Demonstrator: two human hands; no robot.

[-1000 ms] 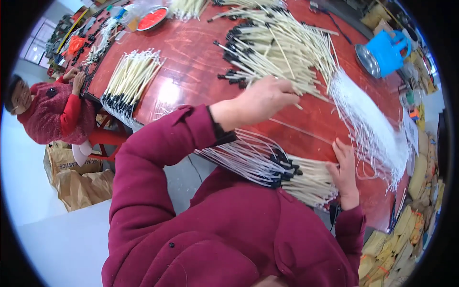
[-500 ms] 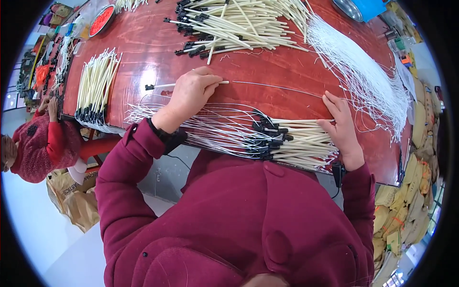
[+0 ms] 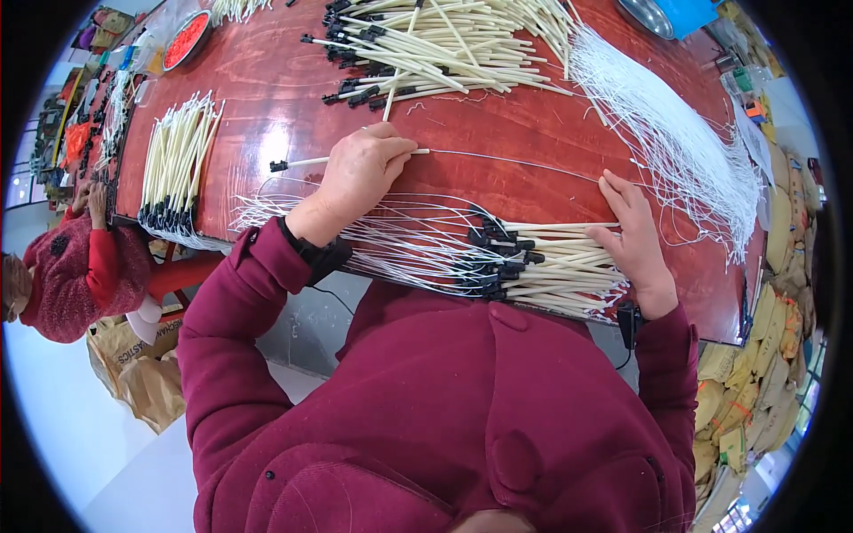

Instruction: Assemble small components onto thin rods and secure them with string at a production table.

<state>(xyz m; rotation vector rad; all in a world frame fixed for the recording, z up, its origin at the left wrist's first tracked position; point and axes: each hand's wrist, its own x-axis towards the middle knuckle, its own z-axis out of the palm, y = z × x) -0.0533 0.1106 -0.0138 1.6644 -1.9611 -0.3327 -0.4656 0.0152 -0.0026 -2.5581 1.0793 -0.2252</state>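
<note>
Long table (image 3: 267, 98), red-brown varnished wood, glossy, grain visible; spanned the scene left to right.
Far heap of cream tubes (image 3: 444, 44), slender, rigid, black-capped ends, piled crosswise at far centre.
White cord bundle (image 3: 675, 151), thin, limp strands, fanned along the far right of the table.
Near bundle of cream tubes (image 3: 551, 266), black connectors at their left ends, fine white wires trailing left across the near edge; lay between the two hands.
Left stack of cream tubes (image 3: 178, 160), laid parallel, black ends toward the near edge, well apart on the left.
Left hand (image 3: 360, 173), fingers curled, pressed down onto a single cream tube (image 3: 306, 163), black-tipped at its left end, thin wire running right from it; tube lay flat on the wood, just beyond the near bundle.
Right hand (image 3: 635, 235), flat, fingers extended, resting on the right ends of the near bundle, nothing gripped.
Red shallow dish (image 3: 185, 40), round, far left.
</note>
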